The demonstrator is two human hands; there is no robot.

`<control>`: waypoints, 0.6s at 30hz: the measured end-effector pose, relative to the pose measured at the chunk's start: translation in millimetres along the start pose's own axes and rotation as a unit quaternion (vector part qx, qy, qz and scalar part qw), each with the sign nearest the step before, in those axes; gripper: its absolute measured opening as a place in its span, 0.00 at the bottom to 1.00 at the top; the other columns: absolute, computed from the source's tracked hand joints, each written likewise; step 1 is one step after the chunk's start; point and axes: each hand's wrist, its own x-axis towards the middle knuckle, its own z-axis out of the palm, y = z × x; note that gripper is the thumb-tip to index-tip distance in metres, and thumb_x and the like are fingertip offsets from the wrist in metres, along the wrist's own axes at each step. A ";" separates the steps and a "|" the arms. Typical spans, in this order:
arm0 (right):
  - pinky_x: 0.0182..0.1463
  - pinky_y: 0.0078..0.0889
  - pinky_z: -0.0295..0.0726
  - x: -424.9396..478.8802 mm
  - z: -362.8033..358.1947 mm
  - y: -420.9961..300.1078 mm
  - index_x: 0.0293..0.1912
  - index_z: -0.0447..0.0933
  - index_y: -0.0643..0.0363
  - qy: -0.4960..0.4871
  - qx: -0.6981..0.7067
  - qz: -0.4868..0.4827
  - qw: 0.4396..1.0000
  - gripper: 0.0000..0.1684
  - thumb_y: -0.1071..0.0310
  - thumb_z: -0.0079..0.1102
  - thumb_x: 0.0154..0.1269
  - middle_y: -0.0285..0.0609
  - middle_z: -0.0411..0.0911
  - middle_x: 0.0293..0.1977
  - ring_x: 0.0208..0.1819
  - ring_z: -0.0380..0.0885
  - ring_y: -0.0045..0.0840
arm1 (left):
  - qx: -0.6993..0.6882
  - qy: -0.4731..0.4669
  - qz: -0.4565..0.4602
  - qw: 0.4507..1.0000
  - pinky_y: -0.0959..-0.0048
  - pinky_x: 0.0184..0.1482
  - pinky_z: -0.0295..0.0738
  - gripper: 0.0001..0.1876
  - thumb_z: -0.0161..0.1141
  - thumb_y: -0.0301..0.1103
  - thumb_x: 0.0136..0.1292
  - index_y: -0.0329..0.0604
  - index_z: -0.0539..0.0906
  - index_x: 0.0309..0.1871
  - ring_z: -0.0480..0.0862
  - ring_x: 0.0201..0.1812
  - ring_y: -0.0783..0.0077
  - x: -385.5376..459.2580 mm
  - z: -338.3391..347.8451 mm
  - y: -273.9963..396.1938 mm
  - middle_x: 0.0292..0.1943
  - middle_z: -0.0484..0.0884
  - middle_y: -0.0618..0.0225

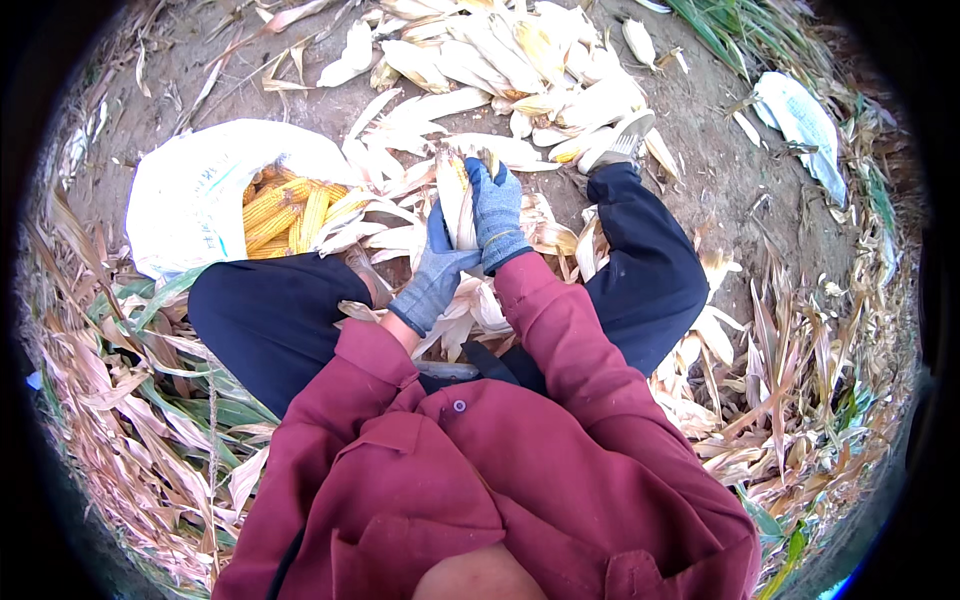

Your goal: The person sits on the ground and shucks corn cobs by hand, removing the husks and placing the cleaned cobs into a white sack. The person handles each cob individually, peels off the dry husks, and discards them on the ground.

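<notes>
An ear of corn in its pale husk (pixel 454 196) stands between my two gloved hands, with some yellow kernels showing near its top. My left hand (pixel 438 271), in a grey-blue work glove, grips its lower part. Against its upper right side is my right hand (pixel 496 210), gloved alike, its fingers at the husk's tip; whether they pinch a strip of husk is hard to tell. To the left, husked yellow corn ears (pixel 281 214) lie in the mouth of a white woven sack (pixel 187 199). Loose husks (pixel 469 311) lie beneath and around my hands.
A heap of corn ears in husks (pixel 517 60) lies ahead on bare soil. My bent legs flank the work area, my right shoe (pixel 619 142) touching the heap's edge. A white plastic bag (pixel 802 124) lies far right. Dry corn leaves (pixel 127 420) cover both sides.
</notes>
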 end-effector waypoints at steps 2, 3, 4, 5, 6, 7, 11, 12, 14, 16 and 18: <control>0.35 0.26 0.73 5.8 -5.2 0.1 0.40 0.77 0.66 -0.005 0.073 0.036 0.997 0.14 0.64 0.59 0.61 0.40 0.78 0.29 0.28 0.73 0.20 | -0.138 -0.047 -0.058 0.988 0.66 0.64 0.63 0.35 0.57 0.32 0.62 0.47 0.53 0.70 0.68 0.63 0.65 -3.1 8.7 20.0 0.63 0.65 0.64; 0.35 0.26 0.73 11.9 -6.0 5.5 0.41 0.77 0.66 0.000 0.106 0.033 0.994 0.14 0.64 0.59 0.61 0.39 0.78 0.29 0.28 0.72 0.20 | -0.183 -0.039 -0.081 0.979 0.67 0.63 0.65 0.34 0.56 0.34 0.64 0.47 0.53 0.70 0.68 0.62 0.66 2.0 5.3 15.9 0.62 0.66 0.63; 0.35 0.25 0.72 17.4 -7.2 14.1 0.41 0.77 0.65 0.010 0.137 0.029 0.990 0.13 0.64 0.59 0.62 0.39 0.77 0.29 0.28 0.71 0.20 | -0.230 -0.034 -0.108 0.966 0.67 0.62 0.66 0.32 0.55 0.36 0.65 0.48 0.54 0.69 0.69 0.61 0.66 11.9 2.4 8.8 0.61 0.67 0.63; 0.35 0.24 0.72 20.8 -9.0 23.7 0.41 0.76 0.65 0.020 0.167 0.025 0.985 0.13 0.64 0.59 0.62 0.38 0.77 0.29 0.28 0.71 0.19 | -0.276 -0.028 -0.137 0.951 0.68 0.61 0.67 0.31 0.55 0.38 0.67 0.48 0.54 0.69 0.70 0.61 0.67 19.2 0.1 1.2 0.60 0.68 0.63; 0.32 0.23 0.73 8.8 -4.3 10.2 0.38 0.75 0.62 0.017 0.231 0.045 0.972 0.10 0.64 0.59 0.64 0.35 0.75 0.28 0.27 0.72 0.18 | -0.314 -0.027 -0.149 0.937 0.64 0.61 0.68 0.29 0.51 0.47 0.69 0.49 0.57 0.67 0.72 0.60 0.65 21.0 -0.3 1.5 0.58 0.70 0.63; 0.31 0.24 0.72 7.4 1.4 10.0 0.37 0.75 0.61 0.033 0.274 0.084 0.957 0.10 0.63 0.57 0.65 0.34 0.75 0.27 0.26 0.71 0.18 | -0.267 0.020 -0.154 0.951 0.63 0.61 0.69 0.30 0.50 0.52 0.67 0.47 0.59 0.67 0.73 0.59 0.64 23.3 5.7 0.6 0.58 0.71 0.62; 0.29 0.22 0.70 -11.8 3.6 -6.4 0.36 0.72 0.56 0.014 0.387 0.121 0.914 0.08 0.62 0.55 0.66 0.32 0.71 0.23 0.24 0.69 0.19 | -0.299 0.107 -0.154 0.935 0.66 0.51 0.77 0.37 0.54 0.61 0.61 0.40 0.63 0.63 0.78 0.51 0.63 28.0 6.1 -4.9 0.53 0.74 0.58; 0.28 0.22 0.69 -0.8 -0.1 19.0 0.35 0.71 0.55 0.008 0.427 0.126 0.896 0.08 0.62 0.55 0.66 0.32 0.70 0.22 0.23 0.68 0.19 | -0.234 0.152 -0.150 0.949 0.66 0.49 0.78 0.37 0.55 0.61 0.60 0.40 0.64 0.63 0.79 0.48 0.63 28.5 9.5 -2.5 0.51 0.75 0.57; 0.24 0.22 0.65 -3.6 6.9 26.3 0.32 0.68 0.51 -0.011 0.473 0.142 0.870 0.08 0.63 0.53 0.67 0.30 0.67 0.20 0.19 0.63 0.18 | -0.146 0.239 -0.164 0.946 0.67 0.41 0.79 0.39 0.58 0.62 0.57 0.38 0.66 0.61 0.81 0.41 0.63 36.2 -9.1 -14.6 0.46 0.77 0.55; 0.22 0.23 0.63 -20.2 7.5 12.2 0.31 0.67 0.50 -0.034 0.449 0.214 0.867 0.08 0.63 0.51 0.68 0.30 0.65 0.19 0.18 0.61 0.18 | -0.245 0.225 -0.192 0.923 0.65 0.41 0.79 0.41 0.59 0.63 0.55 0.37 0.66 0.60 0.80 0.42 0.62 41.6 -30.4 -18.8 0.46 0.76 0.55; 0.22 0.24 0.62 -41.1 -2.7 2.1 0.31 0.66 0.50 -0.131 0.472 0.265 0.831 0.09 0.63 0.50 0.69 0.30 0.62 0.19 0.17 0.59 0.19 | -0.247 0.225 -0.202 0.921 0.60 0.41 0.78 0.42 0.55 0.66 0.55 0.40 0.65 0.62 0.79 0.43 0.59 42.0 -46.7 -14.6 0.49 0.73 0.54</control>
